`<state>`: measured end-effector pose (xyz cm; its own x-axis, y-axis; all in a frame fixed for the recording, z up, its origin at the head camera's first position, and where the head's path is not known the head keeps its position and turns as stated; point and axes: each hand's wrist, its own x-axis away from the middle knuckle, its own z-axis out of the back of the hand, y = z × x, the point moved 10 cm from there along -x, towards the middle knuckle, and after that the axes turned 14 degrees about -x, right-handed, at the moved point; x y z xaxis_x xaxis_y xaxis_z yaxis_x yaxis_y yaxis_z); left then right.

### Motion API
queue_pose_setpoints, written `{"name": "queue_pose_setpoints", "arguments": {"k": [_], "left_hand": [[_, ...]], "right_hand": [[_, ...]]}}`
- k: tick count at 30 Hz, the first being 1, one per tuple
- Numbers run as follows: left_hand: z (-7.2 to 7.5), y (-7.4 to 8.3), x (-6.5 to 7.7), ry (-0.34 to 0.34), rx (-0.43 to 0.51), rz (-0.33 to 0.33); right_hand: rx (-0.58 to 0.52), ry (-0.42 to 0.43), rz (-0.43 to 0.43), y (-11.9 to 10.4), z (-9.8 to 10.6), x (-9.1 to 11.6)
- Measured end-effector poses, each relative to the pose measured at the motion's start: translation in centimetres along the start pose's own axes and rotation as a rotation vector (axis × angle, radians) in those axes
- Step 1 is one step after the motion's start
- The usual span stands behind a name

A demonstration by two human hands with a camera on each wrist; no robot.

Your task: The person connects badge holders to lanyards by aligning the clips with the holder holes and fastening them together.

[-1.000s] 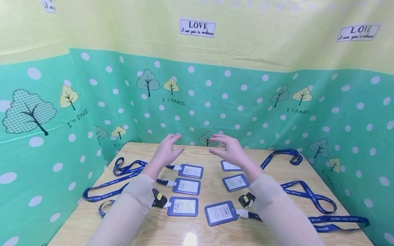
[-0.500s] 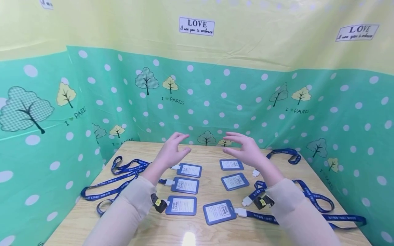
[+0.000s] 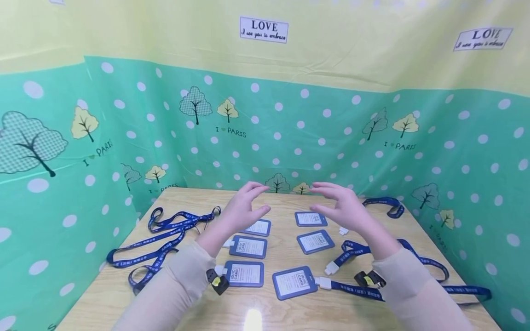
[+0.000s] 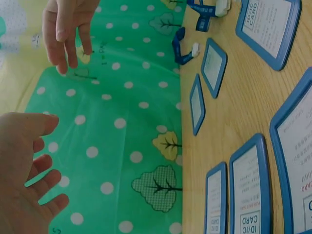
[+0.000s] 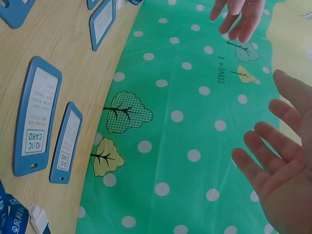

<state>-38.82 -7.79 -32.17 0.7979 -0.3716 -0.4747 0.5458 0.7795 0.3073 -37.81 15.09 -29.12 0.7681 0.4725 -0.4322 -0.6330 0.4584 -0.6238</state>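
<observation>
My left hand (image 3: 243,209) hovers above the table over the left column of blue ID card holders, its fingers relaxed and nothing in them. Facing it, my right hand (image 3: 341,207) is raised over the right column, likewise bare, with loosely bent fingers. Under the left hand lie the far card holder (image 3: 259,227), which it partly hides, a middle one (image 3: 248,247) and a near one (image 3: 245,274). On the right are a far card holder (image 3: 310,219), a middle one (image 3: 315,242) and a near one (image 3: 295,282), whose white clip (image 3: 323,283) joins a blue lanyard (image 3: 357,290).
Blue lanyards (image 3: 142,241) lie in loops on the table's left side. More lanyards (image 3: 385,202) curl at the right; one ends in a loose white clip (image 3: 331,268) apart from the middle holder. A green dotted curtain (image 3: 281,115) stands around the wooden table (image 3: 269,312).
Both hands have drifted right, the right one uncovering the far right card holder and loose clips. The left hand now overlaps the far left holder. The holders stay in place.
</observation>
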Motion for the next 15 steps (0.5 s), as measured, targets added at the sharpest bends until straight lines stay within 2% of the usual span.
{"name": "queue_pose_setpoints", "arguments": {"k": [8,15], "left_hand": [[-0.7,2.5,0.6,-0.029,-0.028,-0.072],[-1.5,3.9,1.5,-0.064,-0.041,-0.103]], "right_hand": [[0.026,-0.028,-0.008,0.3,0.3,2.1],[0.031,-0.07,-0.018,0.3,0.0,3.4]]}}
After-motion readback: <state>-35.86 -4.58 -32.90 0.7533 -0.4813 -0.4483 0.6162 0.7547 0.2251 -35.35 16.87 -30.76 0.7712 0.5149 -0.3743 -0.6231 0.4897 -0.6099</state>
